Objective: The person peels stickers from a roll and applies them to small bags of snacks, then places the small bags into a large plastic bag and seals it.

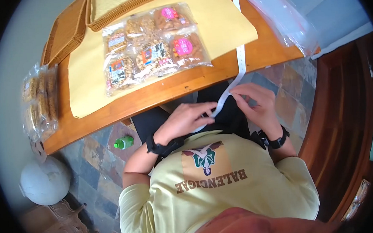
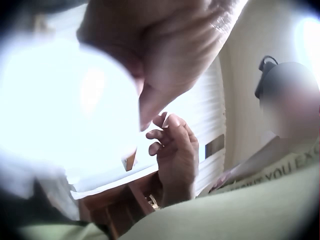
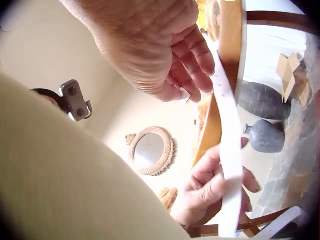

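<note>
A long white strip [image 1: 241, 60] with small marks runs across the table and down over its front edge to the lap. My left hand [image 1: 186, 120] holds the strip's lower part between thumb and fingers; in the right wrist view the strip [image 3: 230, 135] passes through the left hand [image 3: 205, 192]. Beside the strip, my right hand [image 1: 257, 103] has thumb and fingertips together. A small white piece [image 3: 185, 94] shows at its fingertips, though whether it is joined to the strip is unclear. In the left wrist view, the left hand [image 2: 160, 45] hangs over the right hand [image 2: 177, 155].
Clear packs of snacks [image 1: 154, 51] lie on yellow paper [image 1: 224, 31] on the wooden table [image 1: 150, 99]. Wicker trays [image 1: 66, 29] stand at the back left, another snack pack [image 1: 40, 100] at the left edge. Plastic film [image 1: 283, 18] lies at right; a green bottle [image 1: 124, 142] is on the floor.
</note>
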{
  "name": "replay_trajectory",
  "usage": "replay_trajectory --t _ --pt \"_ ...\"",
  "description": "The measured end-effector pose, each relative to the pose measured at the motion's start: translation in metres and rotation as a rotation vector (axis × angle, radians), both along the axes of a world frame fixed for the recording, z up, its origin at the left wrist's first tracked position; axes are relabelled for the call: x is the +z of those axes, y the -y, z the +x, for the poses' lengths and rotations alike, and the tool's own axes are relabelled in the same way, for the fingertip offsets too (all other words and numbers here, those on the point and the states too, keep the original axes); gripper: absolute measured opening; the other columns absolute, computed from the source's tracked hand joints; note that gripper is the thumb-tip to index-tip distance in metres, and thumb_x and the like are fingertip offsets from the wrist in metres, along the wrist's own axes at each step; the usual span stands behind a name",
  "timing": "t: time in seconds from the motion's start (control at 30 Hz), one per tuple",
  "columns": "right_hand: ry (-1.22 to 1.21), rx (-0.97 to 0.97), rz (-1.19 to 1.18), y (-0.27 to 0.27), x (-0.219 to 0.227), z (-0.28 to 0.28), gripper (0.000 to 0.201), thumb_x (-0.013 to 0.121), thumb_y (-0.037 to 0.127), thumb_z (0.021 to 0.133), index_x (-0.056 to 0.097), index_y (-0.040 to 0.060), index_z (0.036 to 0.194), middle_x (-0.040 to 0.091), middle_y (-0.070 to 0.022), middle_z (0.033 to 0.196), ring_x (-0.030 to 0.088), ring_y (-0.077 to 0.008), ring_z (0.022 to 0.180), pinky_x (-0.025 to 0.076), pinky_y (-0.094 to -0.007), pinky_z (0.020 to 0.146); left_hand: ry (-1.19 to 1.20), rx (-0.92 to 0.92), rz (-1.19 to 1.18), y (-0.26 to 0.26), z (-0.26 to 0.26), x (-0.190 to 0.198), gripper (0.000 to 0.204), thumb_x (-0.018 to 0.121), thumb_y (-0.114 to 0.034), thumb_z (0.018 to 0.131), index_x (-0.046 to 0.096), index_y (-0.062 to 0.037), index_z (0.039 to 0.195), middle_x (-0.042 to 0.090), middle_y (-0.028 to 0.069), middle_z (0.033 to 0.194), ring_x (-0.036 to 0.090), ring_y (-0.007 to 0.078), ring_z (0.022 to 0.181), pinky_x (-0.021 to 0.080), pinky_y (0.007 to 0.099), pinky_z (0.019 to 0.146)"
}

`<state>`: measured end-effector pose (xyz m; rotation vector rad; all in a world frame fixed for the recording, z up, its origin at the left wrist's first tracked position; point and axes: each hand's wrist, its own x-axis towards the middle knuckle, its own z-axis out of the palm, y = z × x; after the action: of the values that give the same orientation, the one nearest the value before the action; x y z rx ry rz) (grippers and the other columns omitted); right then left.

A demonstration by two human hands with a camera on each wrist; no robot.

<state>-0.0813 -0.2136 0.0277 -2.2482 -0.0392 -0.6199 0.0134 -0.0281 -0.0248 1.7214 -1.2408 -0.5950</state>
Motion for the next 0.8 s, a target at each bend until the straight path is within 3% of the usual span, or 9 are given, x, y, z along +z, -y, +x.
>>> replay_trajectory --t 0.13,0.2,0.27,0.3,0.33,0.43,0.53,0.73,0.8 --pt "0.213 0.109 -0.214 0.003 0.035 0.023 0.012 0.065 -0.002 0.067 0.062 0.0042 0.078 0.062 -0.0076 0.073 0.059 -0.0188 0.06 0.046 -0.025 0.049 0.299 -0.006 0.109 -0.019 -0.002 0.039 0.049 0.061 -0.022 0.075 0.044 -0.0105 0.12 0.053 0.0116 0.082 0.054 0.0323 0.066 0.044 0.0386 0.056" --pt "0.22 0.146 -0.203 -0.003 0.049 0.039 0.01 0.064 0.0 0.069 0.062 0.0049 0.078 0.062 -0.0081 0.073 0.059 -0.0182 0.059 0.047 -0.0258 0.051 0.345 0.041 0.078 -0.027 -0.001 0.05 0.041 0.061 -0.018 0.076 0.049 -0.0098 0.115 0.054 0.0106 0.079 0.055 0.0292 0.063 0.044 0.0359 0.054" --pt "-0.05 0.248 -0.053 -0.012 0.059 0.054 0.008 0.063 0.003 0.072 0.062 0.0051 0.079 0.061 -0.0096 0.071 0.059 -0.0189 0.058 0.047 -0.0262 0.053 0.297 0.14 -0.107 -0.036 0.0 0.055 0.031 0.061 -0.013 0.076 0.056 -0.0078 0.106 0.056 0.0089 0.074 0.055 0.0251 0.062 0.045 0.0333 0.053" --pt "-0.055 0.31 -0.064 -0.015 0.057 0.064 0.006 0.063 0.004 0.074 0.063 0.0024 0.08 0.061 -0.0037 0.069 0.048 -0.0079 0.048 0.038 -0.018 0.046 0.278 0.266 -0.162 -0.038 -0.003 0.062 0.021 0.061 -0.009 0.075 0.061 -0.0058 0.096 0.057 0.0077 0.069 0.056 0.0218 0.059 0.045 0.0307 0.053" --pt "-0.048 0.324 -0.072 -0.017 0.056 0.074 0.006 0.063 0.004 0.074 0.063 0.0024 0.08 0.061 -0.0037 0.069 0.048 -0.0079 0.048 0.038 -0.018 0.046 0.287 0.279 -0.167 -0.042 -0.002 0.065 0.021 0.061 -0.009 0.075 0.061 -0.0058 0.096 0.057 0.0077 0.069 0.056 0.0218 0.059 0.045 0.0307 0.053" --pt "-0.506 0.424 0.357 -0.019 0.057 0.104 0.013 0.057 0.014 0.082 0.061 0.0026 0.086 0.063 -0.0024 0.071 0.059 -0.0068 0.06 0.044 -0.0187 0.046 0.282 0.455 -0.212 -0.053 0.003 0.066 0.015 0.06 -0.004 0.076 0.063 -0.0043 0.091 0.059 0.0078 0.069 0.057 0.0192 0.058 0.045 0.0282 0.053" --pt "-0.674 0.534 0.626 -0.017 0.058 0.122 0.018 0.057 0.014 0.083 0.058 -0.001 0.092 0.062 -0.0082 0.072 0.06 -0.0105 0.059 0.044 -0.0174 0.046 0.161 0.526 -0.221 -0.059 0.005 0.062 0.016 0.059 -0.001 0.076 0.063 -0.004 0.092 0.06 0.0076 0.069 0.058 0.0177 0.06 0.046 0.0275 0.054" --pt "-0.898 0.646 0.773 -0.031 0.049 0.115 0.017 0.055 0.018 0.085 0.055 0.0013 0.091 0.062 -0.0111 0.075 0.062 -0.0142 0.061 0.049 -0.0215 0.048 0.165 0.739 -0.459 -0.052 0.011 0.073 0.02 0.062 0.001 0.073 0.062 -0.0029 0.092 0.059 0.0102 0.088 0.059 0.0204 0.069 0.048 0.029 0.058" --pt "-0.929 0.707 0.902 -0.039 0.042 0.108 0.019 0.054 0.018 0.085 0.054 0.001 0.094 0.061 -0.0114 0.074 0.062 -0.015 0.062 0.05 -0.0225 0.05 0.246 0.687 -0.456 -0.049 0.018 0.072 0.02 0.063 0.001 0.072 0.062 -0.0027 0.092 0.058 0.0104 0.091 0.059 0.0209 0.07 0.048 0.0293 0.059"
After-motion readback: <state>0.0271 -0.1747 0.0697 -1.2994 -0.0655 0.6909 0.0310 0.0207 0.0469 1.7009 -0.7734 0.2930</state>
